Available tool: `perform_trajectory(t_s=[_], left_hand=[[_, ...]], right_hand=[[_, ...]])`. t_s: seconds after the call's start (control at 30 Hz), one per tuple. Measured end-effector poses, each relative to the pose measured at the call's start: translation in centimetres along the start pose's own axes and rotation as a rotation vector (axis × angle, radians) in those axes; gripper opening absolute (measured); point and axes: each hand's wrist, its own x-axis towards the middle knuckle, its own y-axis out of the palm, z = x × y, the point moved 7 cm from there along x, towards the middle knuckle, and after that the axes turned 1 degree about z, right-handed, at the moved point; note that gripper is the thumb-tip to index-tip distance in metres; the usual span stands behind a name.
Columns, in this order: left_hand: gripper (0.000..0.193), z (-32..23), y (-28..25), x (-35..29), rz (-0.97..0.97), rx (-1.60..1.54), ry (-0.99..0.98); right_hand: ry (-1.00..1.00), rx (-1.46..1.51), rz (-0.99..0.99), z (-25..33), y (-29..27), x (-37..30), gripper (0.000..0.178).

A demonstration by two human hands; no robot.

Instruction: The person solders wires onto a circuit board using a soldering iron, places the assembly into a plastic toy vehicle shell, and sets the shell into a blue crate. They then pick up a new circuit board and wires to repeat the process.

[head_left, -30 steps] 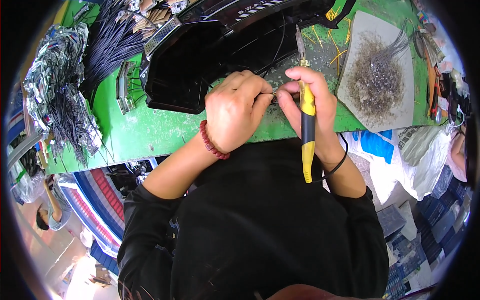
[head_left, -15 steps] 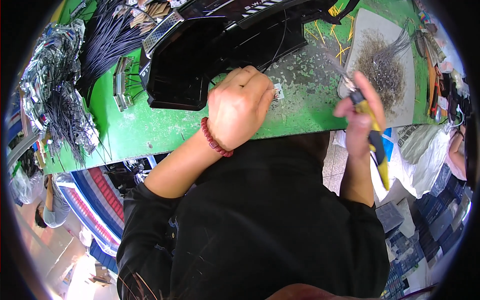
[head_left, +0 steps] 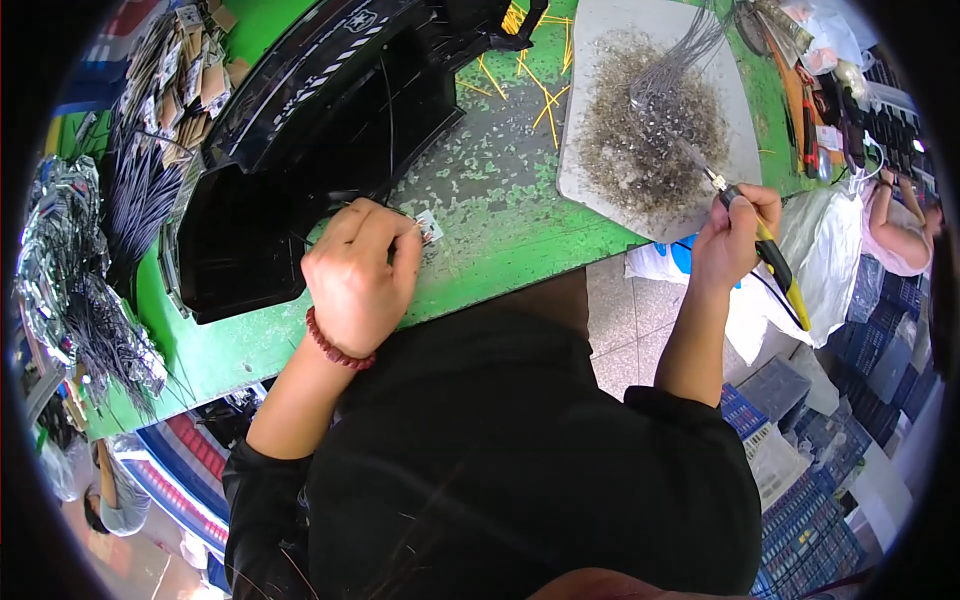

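Observation:
My right hand [head_left: 738,232] is closed round the yellow-and-black handle of a soldering iron [head_left: 768,240]. The iron's tip reaches over a pale slab [head_left: 745,95] covered with dark crumbs and solder bits. A bundle of thin grey wires [head_left: 690,48] lies on the slab's far side. Fingers curled, my left hand [head_left: 360,265] rests at the near edge of a black plastic housing [head_left: 240,245]. From its fingertips sticks out a small white board [head_left: 429,228] with wire ends on it; the grip itself is partly hidden. A black cable [head_left: 387,120] runs across the housing toward that hand.
Yellow sticks or tubes [head_left: 545,105] are scattered on the green table [head_left: 500,265]. Bundles of black wires [head_left: 140,215] and silvery wrapped parts [head_left: 60,250] crowd the left. Tools [head_left: 800,110] line the right edge. Other people are partly visible at both sides.
My view has swung to the right, so the table's contents appear shifted left. My right hand has brought the soldering iron's tip over the slab. My left hand keeps its grip beside the housing.

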Motion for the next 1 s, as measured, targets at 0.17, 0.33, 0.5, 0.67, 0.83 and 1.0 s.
perform_trajectory(t_s=[0.17, 0.33, 0.5, 0.67, 0.83, 1.0], left_hand=[[0.013, -0.1, 0.3, 0.2, 0.010, 0.014, -0.004], [0.013, -0.1, 0.4, 0.2, 0.004, 0.022, 0.010], [0.012, -0.2, 0.2, 0.1, -0.001, 0.027, 0.020], [0.012, 0.0, -0.1, 0.0, -0.005, 0.027, 0.015], [0.011, 0.2, 0.0, -0.2, 0.003, 0.005, 0.032], [0.012, 0.4, 0.0, -0.4, -0.065, 0.042, 0.042]], right_hand=[[-0.024, -0.019, 0.044, -0.7, 0.8, 0.8, 0.009], [-0.002, -0.104, 0.038, -1.5, 1.1, 1.1, 0.009], [-0.036, -0.006, 0.084, -1.4, 0.8, 0.9, 0.009], [-0.035, -0.074, 0.016, -1.6, 1.3, 0.9, 0.008], [-0.087, 0.031, 0.113, 0.4, 1.8, 0.0, 0.004], [-0.010, 0.030, 0.394, 0.1, 9.1, -5.4, 0.023]])
